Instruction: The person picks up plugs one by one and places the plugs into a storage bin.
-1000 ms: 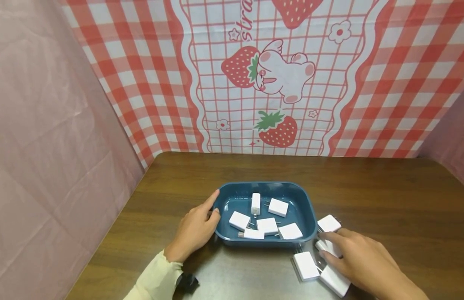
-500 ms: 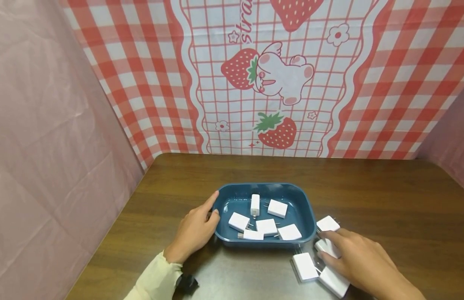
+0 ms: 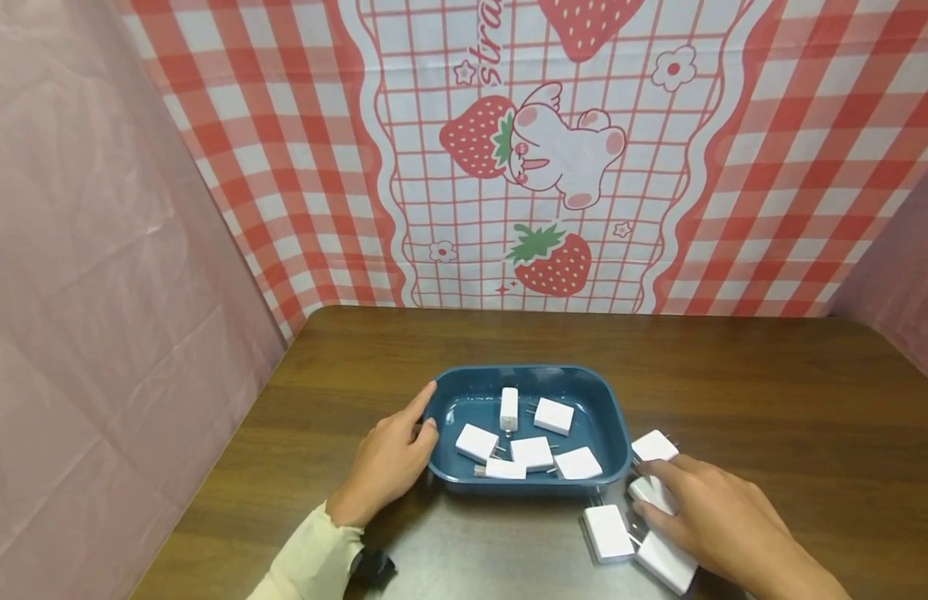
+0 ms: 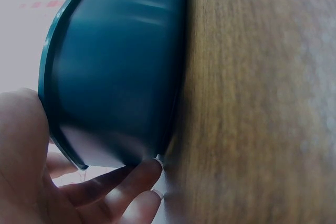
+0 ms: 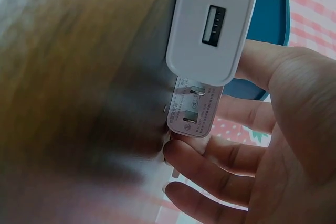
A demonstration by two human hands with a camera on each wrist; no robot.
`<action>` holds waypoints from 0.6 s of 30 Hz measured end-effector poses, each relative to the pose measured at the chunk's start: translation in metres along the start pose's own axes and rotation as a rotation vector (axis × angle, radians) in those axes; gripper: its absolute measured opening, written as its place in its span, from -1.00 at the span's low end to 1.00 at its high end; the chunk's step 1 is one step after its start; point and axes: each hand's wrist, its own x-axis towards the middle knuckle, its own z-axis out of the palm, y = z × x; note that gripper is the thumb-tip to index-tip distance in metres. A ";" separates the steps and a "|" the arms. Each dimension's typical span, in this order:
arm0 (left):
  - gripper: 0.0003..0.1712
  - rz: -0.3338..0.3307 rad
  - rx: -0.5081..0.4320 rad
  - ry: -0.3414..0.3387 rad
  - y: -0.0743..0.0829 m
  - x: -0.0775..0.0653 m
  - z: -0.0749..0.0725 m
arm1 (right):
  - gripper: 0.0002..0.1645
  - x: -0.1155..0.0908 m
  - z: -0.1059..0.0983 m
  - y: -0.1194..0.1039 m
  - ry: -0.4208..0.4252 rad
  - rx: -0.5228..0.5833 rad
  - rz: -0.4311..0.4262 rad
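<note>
A blue rectangular tray (image 3: 531,483) holds several white USB chargers, such as one charger (image 3: 554,417) at its right. My left hand (image 3: 389,457) is against the tray's left end, thumb and index finger spread along the rim. In the left wrist view the other fingers (image 4: 137,182) reach along the outer wall, low near the table. To the right of the tray, my right hand (image 3: 722,517) pinches a white charger (image 5: 184,100) between thumb and fingers, close over the table. Its two metal prongs and printed face show in the right wrist view, partly hidden behind another charger (image 5: 210,64).
Around my right hand lie more chargers: one charger (image 3: 655,446) behind, one charger (image 3: 608,533) to the left, and one charger (image 3: 666,562) in front. A black object (image 3: 374,569) is by my left sleeve. A checked strawberry cloth (image 3: 554,167) hangs behind the brown table (image 3: 771,392).
</note>
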 end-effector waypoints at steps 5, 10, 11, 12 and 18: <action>-0.40 -0.001 0.000 -0.007 -0.001 0.000 0.000 | -0.36 0.001 -0.001 0.000 -0.020 0.008 0.012; -0.40 -0.006 -0.010 -0.023 0.000 0.000 0.000 | -0.39 0.001 -0.001 0.000 -0.029 0.023 0.022; -0.40 -0.005 -0.012 -0.024 0.000 0.000 0.000 | -0.40 0.001 -0.001 0.000 -0.030 0.025 0.023; -0.39 -0.006 -0.012 -0.024 0.000 0.000 0.000 | -0.41 0.001 -0.001 0.000 -0.035 0.028 0.028; -0.40 -0.007 -0.004 -0.020 0.000 0.000 0.000 | -0.43 -0.001 -0.004 0.002 -0.001 0.027 0.033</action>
